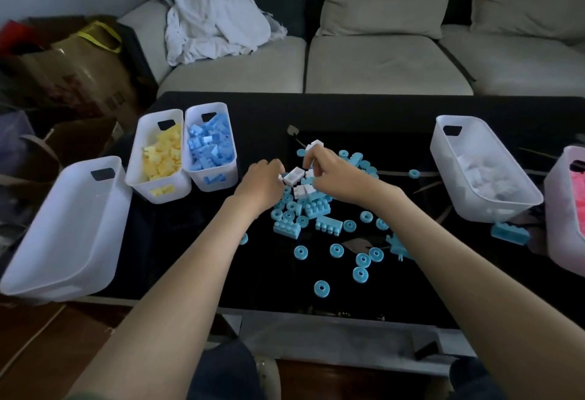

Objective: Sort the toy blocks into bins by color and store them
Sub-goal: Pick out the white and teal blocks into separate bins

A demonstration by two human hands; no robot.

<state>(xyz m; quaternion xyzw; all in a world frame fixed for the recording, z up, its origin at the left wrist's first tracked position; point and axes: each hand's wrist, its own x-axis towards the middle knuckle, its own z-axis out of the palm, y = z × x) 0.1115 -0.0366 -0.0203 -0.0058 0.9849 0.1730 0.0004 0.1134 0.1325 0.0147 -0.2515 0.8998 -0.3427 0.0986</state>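
White blocks [293, 176] sit right between both sets of fingers, on top of the blue blocks [313, 209]. Right hand [329, 174] fingers pinch one. Left hand [259, 184] is curled too, can't tell if it's holding anything. White bin [444, 162] sits on the surface [316, 111], well right of the fingers.

A pale sofa [373, 63] with dark piping runs along the far side of the low black table [348, 111]. Two loose back cushions [386, 3] lean upright against its backrest. A crumpled white cloth [215, 16] lies heaped on the left seat, partly up the armrest. On the floor left of the sofa stands a brown paper bag [79, 73] with a yellow handle [101, 35], something red [12, 35] just behind it. A cardboard box [82, 143] sits nearer, beside the table's left corner. Reddish-brown wooden flooring [47, 330] shows at the near left.
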